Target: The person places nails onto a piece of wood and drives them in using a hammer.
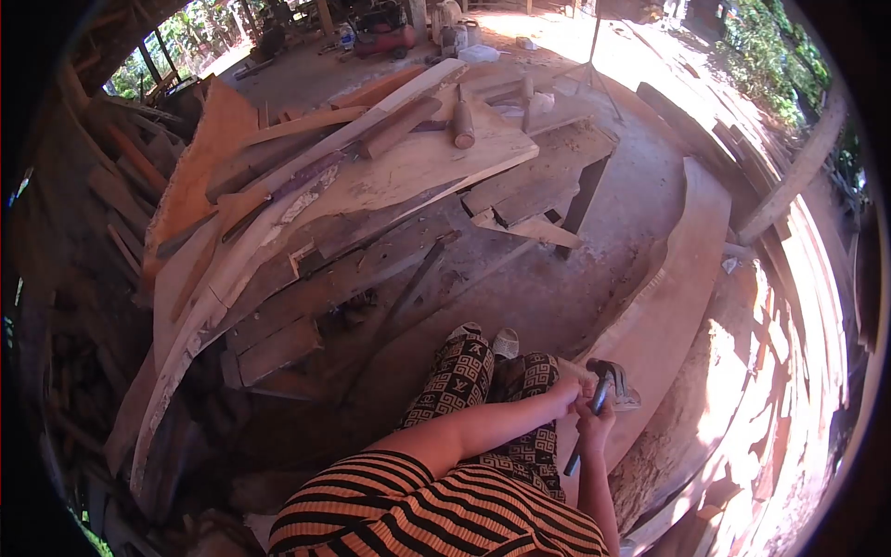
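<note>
Apparently handling the hammer-like tool at close range, probably adjusting or positioning it; calling, by the look of it, for a steady wrist and controlled pressure. Gripping the dark shaft with the right hand, bending that forearm upward from below the grip and wrapping the fingers around, just under the metal head. Reaching across the patterned trousers with the left hand, angling that forearm in from the left and bringing the fingers right beside the grip; not showing clearly enough to tell open from closed. Holding the tool over the near part of the wavy-edged wooden board, stretching away beyond the grip
</note>
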A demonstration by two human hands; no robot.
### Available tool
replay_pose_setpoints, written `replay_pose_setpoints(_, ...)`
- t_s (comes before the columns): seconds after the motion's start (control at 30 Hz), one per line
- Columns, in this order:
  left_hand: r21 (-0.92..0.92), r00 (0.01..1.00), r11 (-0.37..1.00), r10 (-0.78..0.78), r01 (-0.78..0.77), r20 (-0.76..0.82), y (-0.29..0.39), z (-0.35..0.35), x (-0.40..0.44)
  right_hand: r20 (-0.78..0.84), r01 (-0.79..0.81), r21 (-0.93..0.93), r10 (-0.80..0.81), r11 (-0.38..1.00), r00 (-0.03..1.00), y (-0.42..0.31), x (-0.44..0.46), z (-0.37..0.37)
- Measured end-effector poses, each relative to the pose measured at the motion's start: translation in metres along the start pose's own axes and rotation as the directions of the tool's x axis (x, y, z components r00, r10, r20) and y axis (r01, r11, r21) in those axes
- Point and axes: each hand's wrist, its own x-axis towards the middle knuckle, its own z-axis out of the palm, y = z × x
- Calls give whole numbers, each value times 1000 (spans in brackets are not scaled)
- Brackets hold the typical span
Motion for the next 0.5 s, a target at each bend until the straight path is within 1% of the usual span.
replay_pose_setpoints(0.03, -8, 1000, 1000, 8, -8, -1, -5, -4, 7, 30, -24, -8, 24, 1000, 999, 4, 1, 1)
replay_pose_setpoints(0.1, 58, 990, 990, 125, -129, 70, -9, -11, 11, 51, -14, -11, 14, 1000, 999, 6, -1, 4)
replay_pose_setpoints(0.13, 57, 989, 990, 127, -131, 69, -9, -11, 10, 64, -7, -13, 8, 1000, 998, 6, -2, 5)
replay_pose_setpoints(0.2, 69, 995, 994, 85, -89, 58, -8, -9, 6, 65, 0, -23, 2, 1000, 998, 5, -1, 6)
replay_pose_setpoints(0.23, 68, 994, 993, 88, -92, 59, -7, -7, 4, 66, 6, -33, -4, 999, 998, 4, 0, 6)
replay_pose_setpoints(0.3, 73, 993, 997, 26, -35, 118, -3, -5, -2, 42, 10, -41, -9, 999, 999, 7, 4, 6)
replay_pose_setpoints(0.33, 72, 993, 997, 29, -37, 117, 0, -5, -5, 15, 13, -49, -12, 999, 1000, 8, 6, 6)
replay_pose_setpoints(0.4, 84, 983, 995, -64, 51, 169, 5, -5, -8, 2, 22, -33, -22, 999, 1000, 5, 7, 4)
replay_pose_setpoints(0.43, 82, 984, 995, -61, 48, 167, 6, -4, -10, -12, 31, -16, -31, 999, 999, 3, 8, 4)
replay_pose_setpoints(0.5, 72, 973, 993, -102, 89, 206, 6, -4, -11, 6, 27, -23, -27, 999, 1000, 11, 13, -4)
